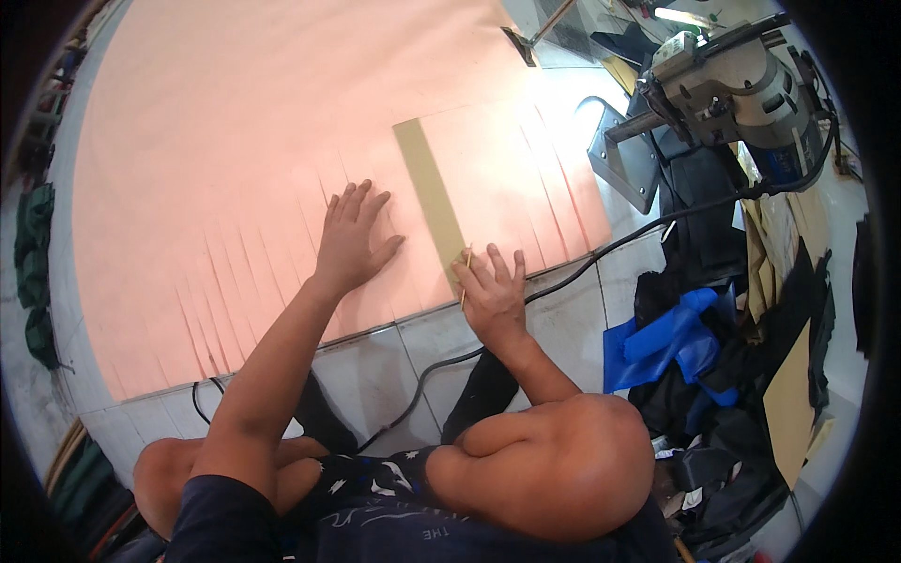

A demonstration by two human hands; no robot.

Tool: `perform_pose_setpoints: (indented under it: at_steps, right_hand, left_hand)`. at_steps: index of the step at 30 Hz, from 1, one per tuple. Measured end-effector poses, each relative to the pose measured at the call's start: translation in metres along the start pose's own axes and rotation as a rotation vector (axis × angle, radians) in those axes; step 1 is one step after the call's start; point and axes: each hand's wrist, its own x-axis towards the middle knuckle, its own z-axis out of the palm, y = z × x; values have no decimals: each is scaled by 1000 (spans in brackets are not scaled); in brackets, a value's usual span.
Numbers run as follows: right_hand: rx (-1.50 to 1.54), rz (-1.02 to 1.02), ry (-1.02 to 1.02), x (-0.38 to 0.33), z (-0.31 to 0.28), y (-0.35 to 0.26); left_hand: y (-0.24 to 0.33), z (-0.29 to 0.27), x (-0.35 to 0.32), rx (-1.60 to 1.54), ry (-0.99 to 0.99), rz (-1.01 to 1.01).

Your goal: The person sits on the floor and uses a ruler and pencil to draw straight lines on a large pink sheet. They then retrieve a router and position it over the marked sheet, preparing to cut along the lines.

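strip (427, 192), left hand (355, 236): on sheet (235, 131) | machine (762, 89): right of sheet

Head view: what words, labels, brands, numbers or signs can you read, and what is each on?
Dark shirt: pale lettering on the front; I won't copy it out.
Grey machine: any markings are too small to read.
Pink sheet: no words or numbers that I can make out.
Green strip: none that I can see.

matt pink sheet (235, 122), glossy blue plastic (668, 340)
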Motion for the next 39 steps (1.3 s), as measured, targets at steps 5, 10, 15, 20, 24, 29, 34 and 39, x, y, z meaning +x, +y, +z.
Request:
perform_pose_setpoints:
  at_steps: [5, 10, 15, 20, 24, 29, 34, 39]
  right_hand:
    - [106, -54, -22, -3, 11, -28]
    - [227, -1, 67, 3, -8, -22]
    - [652, 414, 127, -15, -39, 5]
    - [832, 476, 169, -23, -30, -1]
    - [825, 426, 96, -21, -27, -10]
    - [841, 376, 107, -18, -23, -12]
    - [824, 336, 54, -20, -22, -13]
    - [738, 248, 107, -24, -12, -11]
  left_hand:
    - [15, 4, -7, 41, -89, 38]
    - [14, 6, -13, 75, -120, 27]
    - [17, 11, -14, 89, -136, -8]
    - [20, 21, -13, 120, -105, -12]
    - [22, 22, -13, 131, -94, -38]
    - [27, 23, -13, 142, -87, -36]
    - [32, 17, -11, 170, -152, -15]
    - [34, 19, -12, 171, -159, -24]
